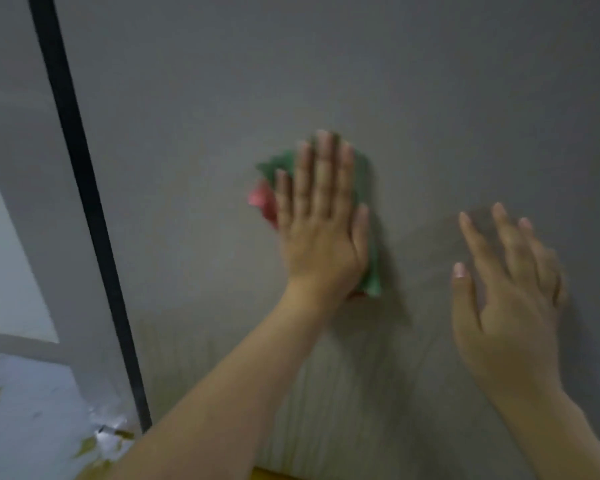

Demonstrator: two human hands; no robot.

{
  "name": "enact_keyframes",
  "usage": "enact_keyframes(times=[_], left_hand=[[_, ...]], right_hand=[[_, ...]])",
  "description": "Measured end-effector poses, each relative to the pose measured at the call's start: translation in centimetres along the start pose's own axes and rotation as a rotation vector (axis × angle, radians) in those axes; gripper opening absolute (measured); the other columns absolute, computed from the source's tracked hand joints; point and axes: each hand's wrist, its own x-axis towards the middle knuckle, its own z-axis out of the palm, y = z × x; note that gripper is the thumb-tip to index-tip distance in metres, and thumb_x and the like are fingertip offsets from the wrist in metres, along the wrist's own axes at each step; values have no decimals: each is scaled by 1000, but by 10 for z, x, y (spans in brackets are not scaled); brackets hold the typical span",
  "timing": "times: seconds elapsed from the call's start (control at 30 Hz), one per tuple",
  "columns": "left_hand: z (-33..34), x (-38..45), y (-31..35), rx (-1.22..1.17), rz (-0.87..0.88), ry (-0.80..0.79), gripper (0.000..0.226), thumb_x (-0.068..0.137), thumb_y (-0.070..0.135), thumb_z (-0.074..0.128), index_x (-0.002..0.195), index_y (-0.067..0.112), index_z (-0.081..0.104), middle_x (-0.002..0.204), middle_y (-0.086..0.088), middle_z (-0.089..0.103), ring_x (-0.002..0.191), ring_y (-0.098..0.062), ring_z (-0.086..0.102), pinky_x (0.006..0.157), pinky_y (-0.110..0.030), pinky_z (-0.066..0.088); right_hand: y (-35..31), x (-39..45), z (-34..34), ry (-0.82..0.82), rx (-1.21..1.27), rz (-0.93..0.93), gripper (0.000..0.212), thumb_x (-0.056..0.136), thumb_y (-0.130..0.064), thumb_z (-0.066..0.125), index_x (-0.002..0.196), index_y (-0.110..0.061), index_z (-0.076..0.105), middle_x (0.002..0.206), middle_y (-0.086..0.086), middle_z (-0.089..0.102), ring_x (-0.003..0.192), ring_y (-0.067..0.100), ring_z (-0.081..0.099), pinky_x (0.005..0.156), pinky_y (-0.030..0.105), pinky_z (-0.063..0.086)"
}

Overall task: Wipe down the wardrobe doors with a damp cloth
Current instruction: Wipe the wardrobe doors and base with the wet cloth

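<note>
Left hand (pixel 321 216) flat, fingers straight and together, pressing green-red cloth (pixel 369 271) onto grey wardrobe door (pixel 222 116); cloth sticks out both sides. Right hand (pixel 506 289) beside it, fingers spread, empty.

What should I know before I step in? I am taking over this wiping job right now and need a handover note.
Left hand: flat, fingers straight, pressing the green and red cloth against the grey wardrobe door.
Right hand: open, fingers spread, holding nothing, at the door to the right of the cloth; contact unclear through blur.
Black vertical strip runs left of the cloth.
Done: cannot tell how much is wiped; no wet marks show.
Left: keep wiping this door, then the others.
</note>
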Motion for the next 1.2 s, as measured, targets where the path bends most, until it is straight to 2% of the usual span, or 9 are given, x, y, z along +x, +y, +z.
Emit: enact_keyframes(times=[0.1, 0.2, 0.37, 0.47, 0.53, 0.73, 0.9, 1.03, 1.2], left_hand=[[5, -61, 14, 60, 322, -168, 56, 96, 35, 31, 149, 18, 22, 157, -1, 18, 147, -19, 2, 119, -40, 3], [4, -83, -5, 88, 383, -200, 54, 99, 37, 28, 149, 21, 18, 157, -2, 13, 147, -15, 6, 119, -36, 6], [-11, -34, -46, 96, 58, -124, 60, 100, 37, 17, 152, 16, -5, 160, -2, -9, 147, -19, -5, 119, -39, -1], [-5, -4, -26, 41, -178, -26, 60, 98, 28, 25, 149, 1, 9, 157, -19, 11, 146, -31, 4, 119, -43, -1], [3, 6, 6, 14, -187, 4, 60, 96, 28, 28, 147, -1, 16, 154, -22, 19, 144, -35, 10, 118, -42, -1], [23, -10, 99, -10, 216, -116, 60, 93, 33, 37, 146, 8, 22, 152, -3, 17, 143, -26, 17, 118, -42, 4], [12, -48, 53, 101, 659, -270, 52, 99, 33, 34, 147, 16, 27, 156, 1, 23, 146, -17, 12, 119, -32, 1], [-4, -24, -2, 162, 374, -217, 60, 101, 39, 16, 152, 16, -4, 160, -5, -6, 147, -18, -8, 119, -36, -2], [8, 2, 38, 23, 28, -84, 60, 98, 30, 23, 148, -2, 11, 154, -25, 17, 143, -37, 8, 118, -46, -1]], right_hand=[[6, -7, 5, 8, -11, -30, 51, 94, -31, 36, 143, -18, 42, 153, 7, 31, 140, 29, 26, 113, 45, 16], [8, -10, 4, 14, -3, -26, 51, 94, -31, 37, 143, -19, 42, 153, 7, 31, 140, 29, 27, 113, 46, 16], [23, -11, -6, 74, -16, -1, 46, 94, -29, 38, 136, -16, 52, 147, 9, 42, 134, 31, 35, 110, 50, 22], [38, -8, -6, 143, -25, 6, 41, 94, -23, 43, 132, -16, 56, 141, 8, 49, 127, 32, 41, 107, 52, 28], [42, -9, -3, 177, -18, -3, 40, 93, -20, 45, 131, -16, 58, 139, 7, 51, 125, 31, 43, 106, 50, 29], [50, -9, -1, 237, 75, -37, 37, 93, -14, 46, 127, -11, 61, 136, 5, 54, 124, 27, 46, 108, 42, 26], [64, -4, -8, 315, 89, 13, 35, 94, -14, 44, 125, -8, 62, 132, 6, 57, 122, 26, 48, 108, 41, 29], [76, -16, -8, 293, 61, 55, 38, 93, -14, 44, 127, -9, 60, 134, 6, 56, 122, 26, 48, 107, 43, 30], [98, -28, -5, 288, 35, 53, 40, 92, -11, 46, 130, -9, 58, 136, 6, 53, 124, 27, 45, 106, 44, 31]])
